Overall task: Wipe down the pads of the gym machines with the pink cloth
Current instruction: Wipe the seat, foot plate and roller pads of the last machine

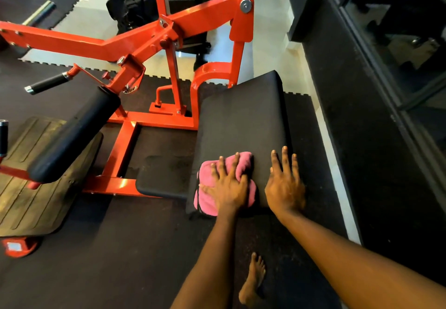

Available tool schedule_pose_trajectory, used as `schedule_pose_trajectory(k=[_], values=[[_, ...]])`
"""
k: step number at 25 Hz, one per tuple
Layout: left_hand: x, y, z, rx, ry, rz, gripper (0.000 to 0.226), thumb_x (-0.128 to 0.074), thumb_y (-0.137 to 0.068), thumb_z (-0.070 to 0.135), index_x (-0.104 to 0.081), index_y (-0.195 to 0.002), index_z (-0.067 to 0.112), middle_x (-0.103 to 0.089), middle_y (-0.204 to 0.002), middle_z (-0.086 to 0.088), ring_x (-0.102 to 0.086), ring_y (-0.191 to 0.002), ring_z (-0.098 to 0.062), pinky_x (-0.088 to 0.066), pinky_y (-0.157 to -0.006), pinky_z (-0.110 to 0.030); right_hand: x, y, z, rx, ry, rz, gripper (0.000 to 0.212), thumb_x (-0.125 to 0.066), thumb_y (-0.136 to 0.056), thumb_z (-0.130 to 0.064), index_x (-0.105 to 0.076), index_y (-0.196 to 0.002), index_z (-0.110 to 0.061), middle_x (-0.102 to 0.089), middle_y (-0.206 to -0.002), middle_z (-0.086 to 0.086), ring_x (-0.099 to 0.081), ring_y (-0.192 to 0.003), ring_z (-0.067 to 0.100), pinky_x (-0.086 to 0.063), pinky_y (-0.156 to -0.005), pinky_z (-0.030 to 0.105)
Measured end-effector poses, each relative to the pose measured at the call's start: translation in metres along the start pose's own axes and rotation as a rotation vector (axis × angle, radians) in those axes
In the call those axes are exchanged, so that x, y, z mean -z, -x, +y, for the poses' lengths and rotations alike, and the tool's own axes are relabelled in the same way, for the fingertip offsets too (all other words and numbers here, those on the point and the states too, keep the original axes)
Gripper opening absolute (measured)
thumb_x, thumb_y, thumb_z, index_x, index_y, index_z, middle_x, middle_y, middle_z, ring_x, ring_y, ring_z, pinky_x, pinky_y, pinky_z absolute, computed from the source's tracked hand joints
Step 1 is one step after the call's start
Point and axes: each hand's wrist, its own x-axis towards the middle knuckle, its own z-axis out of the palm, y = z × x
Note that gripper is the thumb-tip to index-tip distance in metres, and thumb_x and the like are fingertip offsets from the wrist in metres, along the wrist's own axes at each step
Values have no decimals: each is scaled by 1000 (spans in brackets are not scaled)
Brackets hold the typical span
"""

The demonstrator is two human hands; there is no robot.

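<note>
Near the front edge of a red gym machine's (200, 16) black pad (241, 115), the left hand (226, 184) presses spread, straight fingers on the bunched pink cloth (206, 200), grip unclenched, while the right hand (284, 185) lies flat just beside it, likewise unclenched.

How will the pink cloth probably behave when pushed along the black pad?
Probably floppy: the pink cloth bunches into soft folds under the left hand. It likely slides easily, since the pad looks smooth.

left hand (226, 185): presses pink cloth (205, 201) | right hand (284, 186): flat on pad (241, 115)
</note>
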Motion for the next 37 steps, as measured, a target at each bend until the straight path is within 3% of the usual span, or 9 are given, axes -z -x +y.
schedule_pose_trajectory(k=[3, 6, 8, 14, 22, 25, 28, 33, 37], values=[[4, -19, -37, 161, 13, 9, 61, -33, -93, 50, -13, -150, 55, 3, -165, 14, 4, -152, -20, -12, -107, -78, -2, 0, 0, -7, -11, 18, 55, -57, -96, -16, -48, -150, -22, -33, -163, 4, -35, -147, 35, -54, -90, 52], [4, -38, -88, 135, -195, -44, 53, -26, -89, 58, -38, -140, 49, -1, -164, 13, -6, -150, -28, -29, -105, -70, -4, 2, -1, -9, 11, 21, 54, -56, -98, -19, -46, -152, -23, -30, -165, 3, -34, -148, 34, -54, -92, 51], [5, -28, -89, 138, -211, -23, 47, -35, -91, 55, -34, -137, 50, -10, -161, 9, -14, -147, -28, -33, -105, -66, -3, 2, -1, -15, 18, 21, 55, -54, -99, -20, -44, -152, -24, -29, -165, 3, -33, -148, 34, -54, -90, 52], [11, 40, -28, -80, 85, 167, 51, -24, -99, 39, -21, -147, 56, -24, -158, 24, -20, -148, -10, -22, -118, -56, -6, 2, 0, 3, -41, 57, 52, -54, -98, -19, -48, -150, -22, -33, -164, 4, -36, -147, 35, -54, -92, 50], [6, 43, 20, 102, 124, 8, 60, -31, -99, 52, -7, -154, 49, 1, -166, 11, 12, -152, -16, 0, -110, -75, -10, -4, 16, 61, -311, 133, 47, -45, -98, -15, -56, -143, -11, -43, -156, 10, -41, -143, 39, -44, -111, 51], [12, 50, 2, 201, 172, 56, 61, -34, -98, 49, -6, -152, 53, -2, -166, 10, 7, -153, -18, -7, -113, -72, -7, -4, 15, 67, -296, 71, 49, -48, -100, -12, -49, -149, -12, -31, -163, 11, -33, -148, 37, -36, -116, 47], [13, 31, -9, 5, 83, 85, 53, -29, -97, 49, -17, -148, 58, -21, -162, 11, -12, -150, -21, -18, -117, -62, -2, -9, 18, 80, -335, -29, 57, -53, -101, -12, -38, -155, -14, -9, -169, 9, -17, -154, 32, -22, -122, 42], [24, -20, 11, 349, 80, 31, 51, -30, -98, 53, -21, -148, 54, -20, -161, 6, -11, -149, -25, -17, -106, -76, -12, -33, 37, 146, -575, -80, 54, -41, -101, -15, -38, -155, -16, -7, -168, 5, -12, -155, 21, -20, -123, 34], [20, -38, 61, -30, -23, 78, 53, -22, -98, 57, -11, -149, 60, -12, -164, 13, -7, -152, -26, -11, -108, -74, -12, -86, 39, 96, -770, -135, 51, -44, -104, -2, -35, -154, -9, -10, -165, 3, -13, -151, 9, -17, -121, 18]])
